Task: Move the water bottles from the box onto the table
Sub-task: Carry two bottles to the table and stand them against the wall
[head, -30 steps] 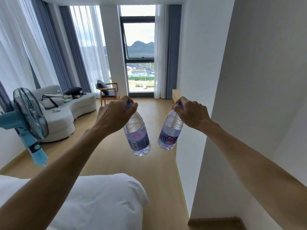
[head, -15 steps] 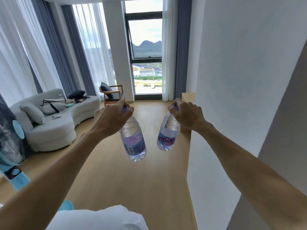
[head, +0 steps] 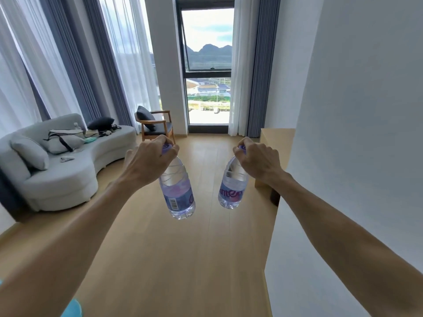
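Two hands, left [head: 146, 163] and right [head: 258, 162], each grip a water bottle's [head: 177, 191] cap.

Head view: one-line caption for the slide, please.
Left hand and right hand each carry a water bottle by the cap above the wooden floor.

We see two clear plastic water bottles held in the air over the wooden floor, well apart from each other. The left bottle [head: 177, 188] hangs by its purple cap, its base tilted slightly toward the right; we note a purple-blue label with a white barcode panel facing us, and ribbed shoulders above it. The right bottle [head: 232, 186] hangs likewise by its purple cap, its base tilted toward the left; its purple label bears white lettering, only partly legible. Both appear filled and capped, and neither touches any surface.
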`<state>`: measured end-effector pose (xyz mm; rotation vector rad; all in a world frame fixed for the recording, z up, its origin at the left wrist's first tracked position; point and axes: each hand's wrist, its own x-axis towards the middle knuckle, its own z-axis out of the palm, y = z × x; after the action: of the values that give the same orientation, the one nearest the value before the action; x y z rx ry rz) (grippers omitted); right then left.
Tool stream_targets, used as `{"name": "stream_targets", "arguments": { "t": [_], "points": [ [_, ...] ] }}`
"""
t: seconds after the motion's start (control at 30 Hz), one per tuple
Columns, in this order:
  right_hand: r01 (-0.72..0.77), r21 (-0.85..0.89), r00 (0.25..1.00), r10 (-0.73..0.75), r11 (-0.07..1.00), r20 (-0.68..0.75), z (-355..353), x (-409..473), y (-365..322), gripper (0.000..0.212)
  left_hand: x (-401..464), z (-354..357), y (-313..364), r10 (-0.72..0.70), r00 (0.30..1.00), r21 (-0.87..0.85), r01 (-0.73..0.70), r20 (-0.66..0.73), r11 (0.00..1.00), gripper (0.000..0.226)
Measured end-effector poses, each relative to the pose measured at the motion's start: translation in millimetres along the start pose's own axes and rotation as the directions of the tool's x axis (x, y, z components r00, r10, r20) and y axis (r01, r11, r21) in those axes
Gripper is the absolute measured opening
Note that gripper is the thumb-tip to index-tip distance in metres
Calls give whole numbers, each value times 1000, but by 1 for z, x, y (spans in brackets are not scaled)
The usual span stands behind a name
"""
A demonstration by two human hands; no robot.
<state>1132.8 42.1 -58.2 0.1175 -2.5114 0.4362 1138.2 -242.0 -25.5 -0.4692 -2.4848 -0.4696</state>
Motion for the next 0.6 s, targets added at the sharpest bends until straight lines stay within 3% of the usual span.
{"name": "stream_targets", "arguments": {
  "t": [0.27, 0.6],
  "points": [
    [55, -42, 997, -53, 998, 64, 83, 136, 41, 31, 136, 83, -60, 67, 998, -68, -67, 8, 995, 26],
    [-29, -30, 999, 31, 999, 38, 167, 284, 99, 30, 310, 181, -117, 111, 993, -83, -107, 45, 991, 27]
  ]
}}
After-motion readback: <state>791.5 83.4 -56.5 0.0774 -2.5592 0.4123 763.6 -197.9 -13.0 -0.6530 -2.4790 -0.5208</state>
